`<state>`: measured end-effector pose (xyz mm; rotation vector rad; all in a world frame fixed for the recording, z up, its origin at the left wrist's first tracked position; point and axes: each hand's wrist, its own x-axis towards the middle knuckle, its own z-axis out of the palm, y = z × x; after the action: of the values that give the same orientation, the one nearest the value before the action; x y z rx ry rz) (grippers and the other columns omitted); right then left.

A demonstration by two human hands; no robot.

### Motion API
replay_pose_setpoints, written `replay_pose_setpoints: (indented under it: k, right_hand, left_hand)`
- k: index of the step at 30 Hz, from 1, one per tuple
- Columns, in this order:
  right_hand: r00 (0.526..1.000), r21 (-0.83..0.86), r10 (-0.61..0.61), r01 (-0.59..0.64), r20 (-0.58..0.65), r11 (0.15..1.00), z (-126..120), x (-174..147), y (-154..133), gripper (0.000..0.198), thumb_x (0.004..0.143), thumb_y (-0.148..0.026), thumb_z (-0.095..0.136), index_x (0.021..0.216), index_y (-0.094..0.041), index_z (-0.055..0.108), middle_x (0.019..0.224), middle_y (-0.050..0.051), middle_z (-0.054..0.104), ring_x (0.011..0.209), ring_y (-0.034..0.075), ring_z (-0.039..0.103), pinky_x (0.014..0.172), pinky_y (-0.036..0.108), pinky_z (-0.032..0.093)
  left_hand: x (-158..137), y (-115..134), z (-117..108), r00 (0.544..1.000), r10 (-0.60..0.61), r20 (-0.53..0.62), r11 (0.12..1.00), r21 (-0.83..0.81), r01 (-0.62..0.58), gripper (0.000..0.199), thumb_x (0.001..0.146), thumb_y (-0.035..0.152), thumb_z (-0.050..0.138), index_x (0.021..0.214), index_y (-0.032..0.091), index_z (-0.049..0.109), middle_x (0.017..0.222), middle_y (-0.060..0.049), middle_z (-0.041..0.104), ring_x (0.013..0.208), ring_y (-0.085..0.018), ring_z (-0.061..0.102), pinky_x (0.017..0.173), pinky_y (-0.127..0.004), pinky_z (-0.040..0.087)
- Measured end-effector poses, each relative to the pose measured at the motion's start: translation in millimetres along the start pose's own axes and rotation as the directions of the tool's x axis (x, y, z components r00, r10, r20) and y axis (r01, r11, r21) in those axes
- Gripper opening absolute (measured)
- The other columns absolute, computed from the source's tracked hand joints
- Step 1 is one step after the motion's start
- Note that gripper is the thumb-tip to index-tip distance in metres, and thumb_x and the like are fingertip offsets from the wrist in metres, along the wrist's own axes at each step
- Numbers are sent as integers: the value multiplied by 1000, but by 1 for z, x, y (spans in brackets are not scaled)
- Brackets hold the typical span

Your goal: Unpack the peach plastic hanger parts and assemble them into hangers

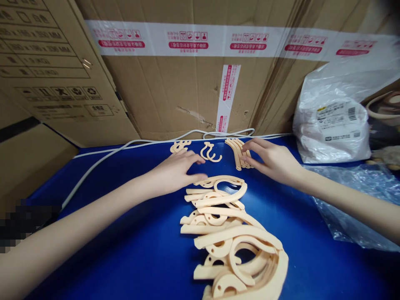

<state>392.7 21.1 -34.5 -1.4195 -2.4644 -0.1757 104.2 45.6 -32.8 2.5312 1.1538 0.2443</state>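
Note:
My left hand hovers at the middle of the blue surface, fingers stretched and thumb apart, with nothing seen in it. Just behind it lie small cream plastic pieces, partly hidden by the fingers. Two cream hooks rest between my hands. At the right, my right hand has its fingers spread at a row of curved cream plastic strips; its fingertips appear to touch them. Nearer to me, a line of folded cream plastic hangers overlaps, running toward the front.
Large cardboard boxes wall off the back and left. A white cable runs along the rear edge. On the right are a white plastic bag with a label and a crumpled clear plastic sheet. All lie around the blue surface.

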Motion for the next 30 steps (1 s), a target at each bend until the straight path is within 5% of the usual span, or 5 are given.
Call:
replay_pose_setpoints:
  k: [8,15,20,25,30]
  right_hand:
    - [961,301,-242,194,134,934,3,27,-48,32,95,-40,50,109,-19,68,109,11,66,101,24,61,87,38,47]
    - [991,633,-30,-59,129,772,5,55,-43,24,91,-41,54,89,-18,62,79,3,69,69,15,61,63,26,45]
    - [999,333,4,12,-47,943,-5,65,-38,21,94,-35,48,101,-18,58,84,6,70,71,18,63,62,28,40]
    - [993,-181,-61,43,-97,982,-15,77,-43,27,97,-26,36,102,-13,60,90,16,69,76,26,61,57,32,31]
    - [998,254,-14,27,-54,967,-20,94,-25,16,90,-19,46,81,-16,59,68,7,63,61,18,54,61,31,36]
  left_hand:
    - [7,1,-3,982,-7,188,970,-238,52,24,88,32,50,102,20,64,95,-4,69,87,-19,61,77,-28,43]
    - [25,18,-14,961,-273,34,726,-649,229,16,87,30,56,95,17,60,86,-3,68,76,-14,61,63,-23,43]
    - [36,20,-21,930,-365,-56,602,-776,189,13,85,26,60,81,15,66,72,0,62,60,-8,49,55,-21,33]
    - [46,24,-33,914,-284,-291,783,-620,46,18,87,27,58,75,14,64,65,3,56,55,-8,44,56,-23,32]
    - [48,17,-49,884,-145,-444,975,-215,52,17,84,25,61,72,13,66,62,1,58,57,-10,47,58,-24,32]
